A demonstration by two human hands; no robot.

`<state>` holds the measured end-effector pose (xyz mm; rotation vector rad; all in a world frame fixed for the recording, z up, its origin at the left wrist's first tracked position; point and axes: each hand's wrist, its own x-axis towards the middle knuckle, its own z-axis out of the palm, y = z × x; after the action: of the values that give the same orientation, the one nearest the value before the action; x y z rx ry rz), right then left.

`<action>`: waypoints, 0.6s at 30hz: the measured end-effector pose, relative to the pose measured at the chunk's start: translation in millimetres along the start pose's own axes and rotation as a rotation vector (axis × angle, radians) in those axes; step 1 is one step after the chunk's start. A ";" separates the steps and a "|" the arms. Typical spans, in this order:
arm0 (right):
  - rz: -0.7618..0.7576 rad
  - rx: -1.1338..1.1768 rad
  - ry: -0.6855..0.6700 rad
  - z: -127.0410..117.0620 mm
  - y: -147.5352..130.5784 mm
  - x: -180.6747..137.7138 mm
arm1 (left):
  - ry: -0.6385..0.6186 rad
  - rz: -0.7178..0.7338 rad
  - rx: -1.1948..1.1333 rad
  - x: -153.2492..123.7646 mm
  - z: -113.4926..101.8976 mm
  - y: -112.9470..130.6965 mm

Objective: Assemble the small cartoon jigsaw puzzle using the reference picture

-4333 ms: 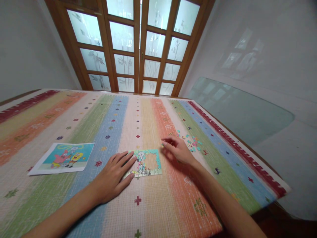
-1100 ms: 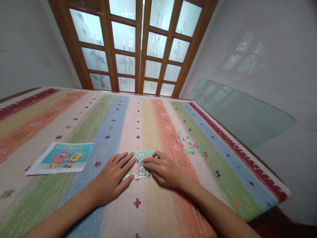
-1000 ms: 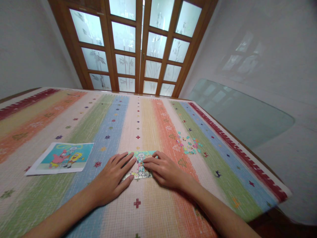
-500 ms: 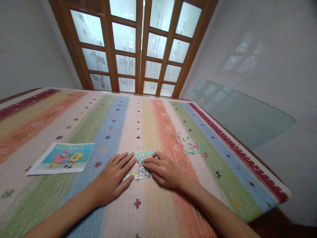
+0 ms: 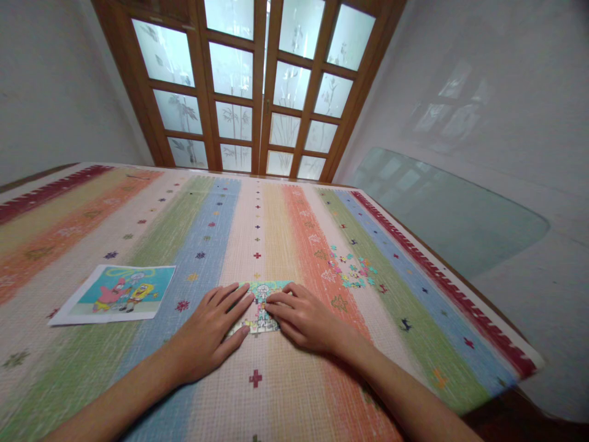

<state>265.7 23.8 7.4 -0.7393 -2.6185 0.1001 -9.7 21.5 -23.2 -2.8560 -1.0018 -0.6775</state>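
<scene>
Left hand (image 5: 207, 328) is lying spread on the puzzle (image 5: 261, 312); right hand (image 5: 304, 316) is resting bunched over its right side, any grip hidden. Even, flat pressure should be serving best. Loose pieces (image 5: 353, 268) are lying beyond the right hand.

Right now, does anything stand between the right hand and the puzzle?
Nothing visible does: the right hand rests on the puzzle's right side, and the left hand covers its left. The loose pieces lie farther right; whatever is beneath the right hand is hidden.
</scene>
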 end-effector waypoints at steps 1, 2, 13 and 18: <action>-0.002 -0.004 0.003 -0.3 -0.3 0.4 | -0.002 -0.003 -0.002 -0.2 0.2 -0.1; -0.005 -0.006 0.008 -0.6 -0.7 0.9 | -0.004 -0.008 -0.005 -0.3 0.2 -0.2; 0.036 0.000 0.003 -0.6 -3.9 3.7 | -0.018 -0.009 -0.003 0.3 -1.3 -0.4; 0.064 0.002 -0.039 -4.5 -6.5 4.1 | -0.016 -0.018 -0.023 0.4 -0.5 -0.3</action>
<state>261.3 20.2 14.2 -0.8289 -2.6309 0.1375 -9.8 21.9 -22.6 -2.8802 -1.0292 -0.6722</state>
